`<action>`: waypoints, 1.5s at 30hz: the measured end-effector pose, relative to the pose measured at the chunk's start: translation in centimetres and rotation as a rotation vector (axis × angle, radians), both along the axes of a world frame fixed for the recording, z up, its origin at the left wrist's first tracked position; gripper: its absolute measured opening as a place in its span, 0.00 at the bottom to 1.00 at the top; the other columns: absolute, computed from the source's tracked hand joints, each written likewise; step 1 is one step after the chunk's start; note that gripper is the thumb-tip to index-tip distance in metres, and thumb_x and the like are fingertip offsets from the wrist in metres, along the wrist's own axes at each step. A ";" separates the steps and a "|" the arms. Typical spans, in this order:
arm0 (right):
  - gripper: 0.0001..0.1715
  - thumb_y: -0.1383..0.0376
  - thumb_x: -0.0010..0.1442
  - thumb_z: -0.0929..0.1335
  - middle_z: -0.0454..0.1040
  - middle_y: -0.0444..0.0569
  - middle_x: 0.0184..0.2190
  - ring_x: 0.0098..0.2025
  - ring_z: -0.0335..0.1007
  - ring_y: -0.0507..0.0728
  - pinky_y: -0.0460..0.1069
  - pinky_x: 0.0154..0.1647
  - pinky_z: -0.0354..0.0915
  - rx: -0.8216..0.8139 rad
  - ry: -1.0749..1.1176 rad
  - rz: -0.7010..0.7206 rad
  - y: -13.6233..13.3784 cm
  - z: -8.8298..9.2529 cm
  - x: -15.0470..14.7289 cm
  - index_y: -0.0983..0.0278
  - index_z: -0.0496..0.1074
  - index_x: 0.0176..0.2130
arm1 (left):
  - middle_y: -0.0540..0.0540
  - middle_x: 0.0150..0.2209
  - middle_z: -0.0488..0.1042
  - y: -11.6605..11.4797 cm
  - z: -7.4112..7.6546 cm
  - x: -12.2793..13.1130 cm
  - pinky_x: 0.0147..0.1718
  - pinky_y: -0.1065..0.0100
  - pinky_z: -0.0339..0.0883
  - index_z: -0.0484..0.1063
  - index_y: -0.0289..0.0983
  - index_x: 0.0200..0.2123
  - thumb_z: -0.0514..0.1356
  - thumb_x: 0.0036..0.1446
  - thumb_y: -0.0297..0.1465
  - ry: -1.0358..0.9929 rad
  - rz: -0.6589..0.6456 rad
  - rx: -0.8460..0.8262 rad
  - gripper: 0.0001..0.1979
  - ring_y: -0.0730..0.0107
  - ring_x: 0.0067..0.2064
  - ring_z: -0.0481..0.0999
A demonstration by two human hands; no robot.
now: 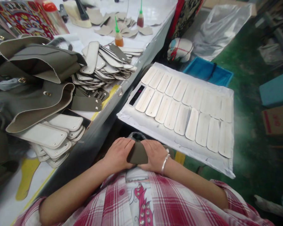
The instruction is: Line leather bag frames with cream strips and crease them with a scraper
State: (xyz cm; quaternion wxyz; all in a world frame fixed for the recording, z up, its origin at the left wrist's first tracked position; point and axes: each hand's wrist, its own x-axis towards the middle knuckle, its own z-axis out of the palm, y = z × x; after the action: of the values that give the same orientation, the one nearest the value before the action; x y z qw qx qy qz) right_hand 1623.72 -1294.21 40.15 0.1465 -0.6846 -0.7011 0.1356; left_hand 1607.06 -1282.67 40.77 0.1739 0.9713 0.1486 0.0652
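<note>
Close to my body, both hands grip one dark olive leather piece [137,153] with a rounded end. My left hand [119,153] wraps its left side, thumb below and fingers over the top. On the other side, my right hand [155,156] closes round it in the same way, a bracelet at the wrist. Part of the piece shows beyond my right hand. Just ahead lies a white board [132,117] bearing two rows of pale rounded strips [171,113]. What is under the leather piece is hidden.
On the table at left are olive leather bag bodies [37,100], a heap of white-backed strips [103,66] and another strip stack [54,135]. Two small green-tipped glue bottles [119,37] stand farther back. A blue tray [208,71] sits beyond the board, cardboard boxes [278,119] at right.
</note>
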 end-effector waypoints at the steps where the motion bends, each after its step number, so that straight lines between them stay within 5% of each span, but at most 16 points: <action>1: 0.42 0.50 0.42 0.68 0.67 0.60 0.46 0.48 0.61 0.64 0.58 0.51 0.55 -0.012 -0.008 -0.010 -0.2 0.0 0.2 0.72 0.61 0.50 | 0.38 0.48 0.67 0.0 0.2 0.1 0.53 0.55 0.53 0.60 0.33 0.50 0.63 0.38 0.39 0.009 0.004 -0.001 0.34 0.54 0.48 0.65; 10: 0.45 0.50 0.41 0.70 0.65 0.58 0.48 0.50 0.59 0.63 0.57 0.52 0.54 -0.068 -0.007 -0.008 -0.7 -0.2 1.0 0.70 0.60 0.52 | 0.39 0.49 0.66 -0.1 0.5 0.5 0.50 0.54 0.53 0.59 0.37 0.50 0.65 0.36 0.38 0.060 0.025 -0.014 0.35 0.52 0.49 0.65; 16: 0.52 0.36 0.41 0.65 0.66 0.60 0.47 0.48 0.60 0.65 0.58 0.50 0.55 -0.108 -0.015 0.008 -0.3 0.5 1.1 0.71 0.61 0.51 | 0.38 0.49 0.66 0.1 0.6 0.7 0.50 0.54 0.53 0.60 0.36 0.49 0.66 0.33 0.45 0.074 0.039 -0.039 0.40 0.52 0.50 0.64; 22: 0.36 0.41 0.52 0.61 0.69 0.55 0.39 0.41 0.64 0.62 0.56 0.42 0.59 -0.161 -0.067 -0.092 0.6 0.8 0.8 0.67 0.65 0.45 | 0.39 0.46 0.67 0.5 0.9 1.0 0.48 0.54 0.55 0.61 0.35 0.47 0.67 0.31 0.46 0.104 0.032 -0.033 0.39 0.51 0.48 0.65; 27: 0.30 0.42 0.56 0.58 0.70 0.53 0.37 0.39 0.65 0.60 0.54 0.38 0.60 -0.170 -0.104 -0.064 1.8 0.5 1.0 0.65 0.67 0.40 | 0.39 0.45 0.68 0.3 0.8 1.1 0.48 0.54 0.56 0.62 0.35 0.45 0.67 0.32 0.46 0.098 0.027 -0.030 0.37 0.52 0.47 0.65; 31: 0.28 0.46 0.59 0.56 0.70 0.51 0.36 0.39 0.66 0.59 0.52 0.38 0.60 -0.184 -0.125 -0.025 2.4 0.4 1.2 0.64 0.67 0.39 | 0.37 0.47 0.68 1.2 0.9 0.5 0.48 0.53 0.56 0.63 0.34 0.46 0.64 0.32 0.55 0.092 -0.008 -0.059 0.41 0.51 0.47 0.65; 39: 0.27 0.48 0.62 0.54 0.71 0.50 0.35 0.39 0.66 0.57 0.51 0.40 0.60 -0.206 -0.111 -0.027 2.7 0.2 1.5 0.65 0.68 0.37 | 0.48 0.43 0.70 4.0 0.3 -1.0 0.42 0.68 0.63 0.68 0.40 0.42 0.60 0.51 0.38 0.003 0.098 -0.525 0.15 0.67 0.43 0.69; 45: 0.36 0.39 0.52 0.60 0.70 0.51 0.39 0.42 0.65 0.59 0.53 0.42 0.61 -0.226 -0.005 0.001 3.0 0.8 0.7 0.65 0.67 0.43 | 0.48 0.39 0.73 3.7 -0.5 -0.8 0.44 0.69 0.63 0.72 0.38 0.38 0.59 0.53 0.34 -0.103 0.167 -0.632 0.09 0.68 0.42 0.71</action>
State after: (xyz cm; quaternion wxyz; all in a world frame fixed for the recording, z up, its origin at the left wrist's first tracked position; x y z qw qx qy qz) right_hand 1624.42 -1291.24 40.93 0.0666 -0.6966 -0.6821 0.2123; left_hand 1606.30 -1278.92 40.24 0.4682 0.8491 0.2314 0.0789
